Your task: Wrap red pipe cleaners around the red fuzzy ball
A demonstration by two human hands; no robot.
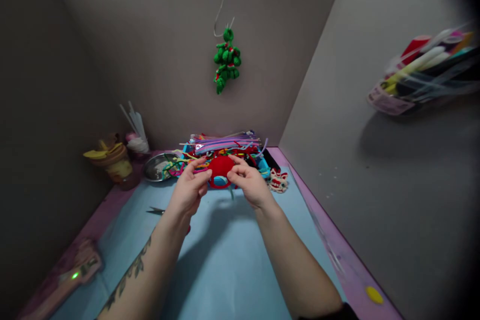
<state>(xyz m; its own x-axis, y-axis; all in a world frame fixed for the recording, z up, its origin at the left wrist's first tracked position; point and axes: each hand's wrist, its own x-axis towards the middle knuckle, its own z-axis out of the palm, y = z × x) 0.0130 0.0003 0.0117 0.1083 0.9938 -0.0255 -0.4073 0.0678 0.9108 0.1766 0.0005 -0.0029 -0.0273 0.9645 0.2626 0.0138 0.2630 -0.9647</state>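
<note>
Both my hands are raised over the blue mat (pixel 225 260) and pinch one red pipe-cleaner piece (pixel 220 169) between them. My left hand (pixel 190 189) grips its left side, fingers closed. My right hand (pixel 248 183) grips its right side, fingers closed. The red piece has a coiled fuzzy top and a loop hanging below. Behind it lies a pile of coloured pipe cleaners (pixel 225 146) on a blue tray.
A green pipe-cleaner figure (pixel 226 59) hangs on the back wall. A metal dish (pixel 157 166), a yellow cup (pixel 111 159), scissors (pixel 155 210), a small white and red figure (pixel 278 180), a pink tool (pixel 71 275) and a rack of pens (pixel 423 72) surround the mat.
</note>
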